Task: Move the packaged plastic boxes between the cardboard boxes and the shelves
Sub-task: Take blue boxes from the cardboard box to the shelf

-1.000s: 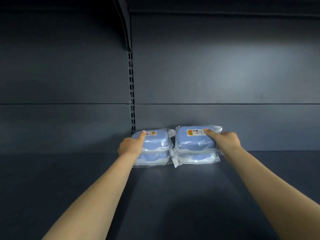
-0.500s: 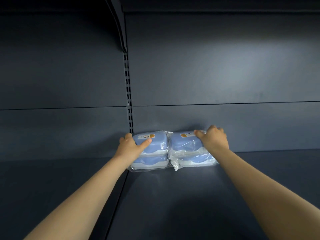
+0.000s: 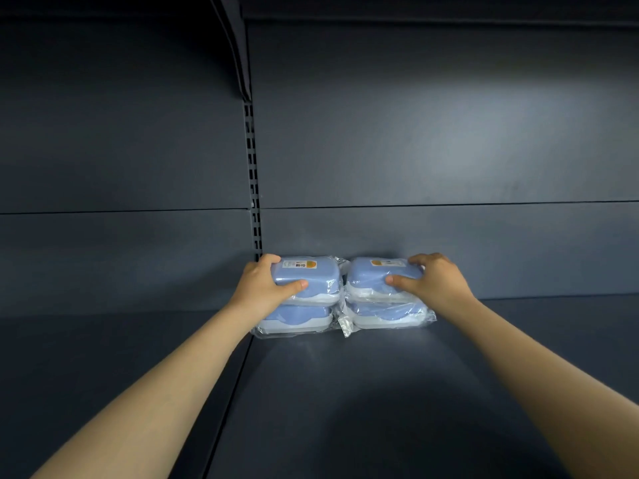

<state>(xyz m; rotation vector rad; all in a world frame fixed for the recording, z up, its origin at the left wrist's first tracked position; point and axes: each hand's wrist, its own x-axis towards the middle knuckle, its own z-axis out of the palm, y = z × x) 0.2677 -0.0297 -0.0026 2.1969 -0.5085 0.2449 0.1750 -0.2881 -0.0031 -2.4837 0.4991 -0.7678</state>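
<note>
Two clear-wrapped packs of blue plastic boxes stand side by side on the dark shelf [image 3: 345, 392], pushed against its back panel. Each pack holds two boxes stacked, with an orange and white label on top. My left hand [image 3: 262, 285] grips the top of the left pack [image 3: 311, 295], thumb on its front and fingers over its left edge. My right hand [image 3: 435, 281] grips the top of the right pack [image 3: 377, 292] the same way, thumb on the front. The two packs touch in the middle.
A slotted upright [image 3: 254, 188] runs down the back panel just left of the packs, with a shelf bracket [image 3: 238, 57] above it. A seam [image 3: 228, 409] divides the shelf into left and right boards. No cardboard box is in view.
Both packs have slid back against the rear panel. My hands have shifted from the packs' outer sides to grip over their tops, thumbs on the front.
</note>
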